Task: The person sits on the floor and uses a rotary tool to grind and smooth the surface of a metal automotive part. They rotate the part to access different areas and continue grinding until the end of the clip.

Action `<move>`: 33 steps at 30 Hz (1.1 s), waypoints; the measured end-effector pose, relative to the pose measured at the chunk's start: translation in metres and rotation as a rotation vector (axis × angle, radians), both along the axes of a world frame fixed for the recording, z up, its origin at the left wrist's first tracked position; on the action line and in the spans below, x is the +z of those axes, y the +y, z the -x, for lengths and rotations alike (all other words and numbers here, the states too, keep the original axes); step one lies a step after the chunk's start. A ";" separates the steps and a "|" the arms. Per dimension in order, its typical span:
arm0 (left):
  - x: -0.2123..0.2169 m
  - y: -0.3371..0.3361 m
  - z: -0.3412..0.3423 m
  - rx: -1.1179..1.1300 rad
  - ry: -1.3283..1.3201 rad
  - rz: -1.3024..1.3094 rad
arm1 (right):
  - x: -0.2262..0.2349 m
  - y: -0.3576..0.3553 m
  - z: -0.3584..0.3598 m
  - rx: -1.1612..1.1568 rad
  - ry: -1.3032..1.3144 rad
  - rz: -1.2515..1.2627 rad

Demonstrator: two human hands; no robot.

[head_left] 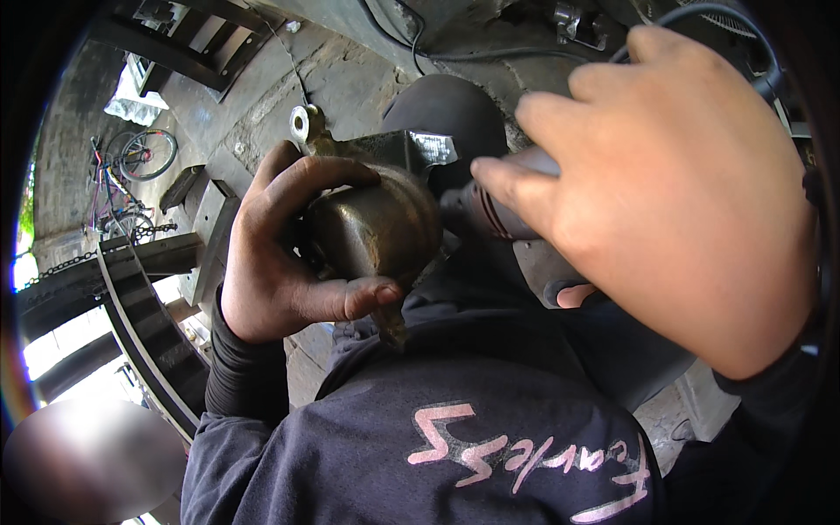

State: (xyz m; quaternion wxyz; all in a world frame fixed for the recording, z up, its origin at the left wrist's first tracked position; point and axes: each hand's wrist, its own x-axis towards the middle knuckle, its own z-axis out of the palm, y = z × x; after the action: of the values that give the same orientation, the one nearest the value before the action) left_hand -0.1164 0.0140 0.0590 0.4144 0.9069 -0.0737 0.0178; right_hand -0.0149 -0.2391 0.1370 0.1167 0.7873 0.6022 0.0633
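The brown-grey, rounded metal casting (372, 229), held before the dark shirt (359, 411), looks partway worked: its silvery flange (433, 149) seems finished, its dull drum perhaps left. The long axis slants from the lug eyelet (307, 122), pointing away-left, bodyward. The left hand (262, 271) grasps it; the right hand (665, 192) grips a dark cylindrical tool (486, 210) just beside.

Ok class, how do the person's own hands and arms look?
The left hand and right hand are gloveless. On the left, a dark blue-grey sleeve meets a wrinkled black cuff; the right sleeve is dark too.
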 end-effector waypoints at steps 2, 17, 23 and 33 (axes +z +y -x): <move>-0.001 -0.001 0.000 0.013 0.009 0.025 | -0.001 0.000 0.001 0.002 -0.013 0.005; -0.007 0.005 0.013 0.039 -0.017 -0.008 | 0.015 -0.032 0.002 -0.150 0.051 0.039; -0.009 -0.011 0.033 0.008 -0.072 -0.241 | 0.013 -0.080 0.005 -0.380 0.428 -0.028; -0.004 -0.029 0.039 -0.013 -0.129 -0.296 | -0.026 -0.114 0.044 -0.552 0.730 -0.413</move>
State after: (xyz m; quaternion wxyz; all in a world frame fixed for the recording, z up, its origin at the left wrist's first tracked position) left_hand -0.1549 -0.0150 0.0550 0.2707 0.9546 -0.1079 0.0622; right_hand -0.0587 -0.3533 0.1106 -0.2474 0.8946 0.3480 -0.1315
